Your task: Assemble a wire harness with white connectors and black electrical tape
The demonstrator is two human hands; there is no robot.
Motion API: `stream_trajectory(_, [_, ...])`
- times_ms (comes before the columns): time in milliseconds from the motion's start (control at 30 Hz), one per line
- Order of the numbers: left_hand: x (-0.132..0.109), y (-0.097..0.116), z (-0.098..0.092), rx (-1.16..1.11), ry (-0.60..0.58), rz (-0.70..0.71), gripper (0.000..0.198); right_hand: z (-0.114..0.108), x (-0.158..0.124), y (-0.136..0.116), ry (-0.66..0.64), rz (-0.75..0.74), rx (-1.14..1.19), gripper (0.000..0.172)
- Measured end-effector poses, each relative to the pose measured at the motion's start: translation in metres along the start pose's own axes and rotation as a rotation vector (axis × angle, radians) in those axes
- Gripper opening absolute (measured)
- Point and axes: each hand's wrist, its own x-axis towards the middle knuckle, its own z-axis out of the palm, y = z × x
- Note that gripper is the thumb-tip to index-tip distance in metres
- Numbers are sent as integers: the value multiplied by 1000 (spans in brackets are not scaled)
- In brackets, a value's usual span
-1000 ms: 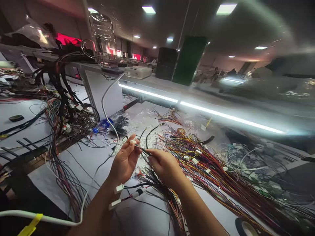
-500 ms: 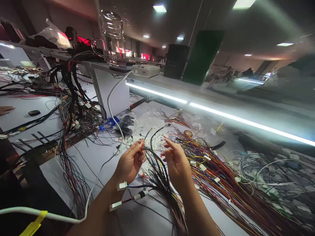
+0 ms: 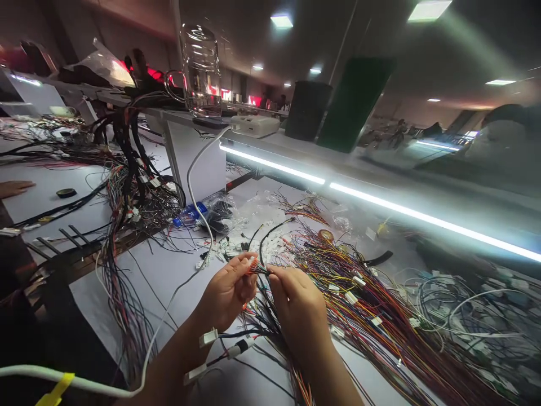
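Note:
My left hand (image 3: pixel 231 290) pinches a small orange-and-white connector (image 3: pixel 252 264) with several thin coloured wires coming out of it. Just to its right, the fingertips of my right hand (image 3: pixel 299 299) are closed on those same wires where they run into a dark wire harness (image 3: pixel 266 307). The harness passes down beneath my right hand and forearm. Near my left wrist hang a white plug (image 3: pixel 208 338) on a dark lead and another white connector (image 3: pixel 234 351) with a black middle. Two black sleeved leads (image 3: pixel 270 232) stick up beyond my fingers.
To the right lies a thick bundle of coloured wires (image 3: pixel 372 299). Loose white connectors (image 3: pixel 274 242) are scattered ahead. A white cable (image 3: pixel 192 189) crosses on the left, near a blue-capped bottle (image 3: pixel 188 214). A glass mug (image 3: pixel 203 73) stands on the shelf; another person's hand (image 3: pixel 17 188) rests far left.
My right hand has come down and left from an open, raised pose and closed on the wires beside the connector. My left hand keeps its pinch. The view has shifted slightly.

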Motion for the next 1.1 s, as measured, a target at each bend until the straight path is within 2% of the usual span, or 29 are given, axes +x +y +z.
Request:
stream_trajectory(133, [1,-1,-4,-24,-13,-80,20,3,-6,5,-57,5,20,23])
stream_trajectory(300, [2,-3,-4,-33,-13,-131,22,-1,-9,-2,-54,-1,47,23])
stream_trajectory(433, [0,-2,-2,-49,-28,-124,21,-2,-9,-1,-102,128,158,25])
stream_trajectory(600, [-2,-5,-3,-57,-125,-47,25,-4,-6,7,-121,264,234,30])
stream_trajectory(667, [-1,-6,-4,-65,-127,-37,26,-4,-6,8,-125,253,211,31])
stream_trajectory(933, [1,-7,-4,-119,9,-108,28,-1,-8,6,-110,124,68,27])
stream_trajectory(1100, [1,-8,-4,-107,-16,-81,23,1,-10,9,-83,111,14,27])
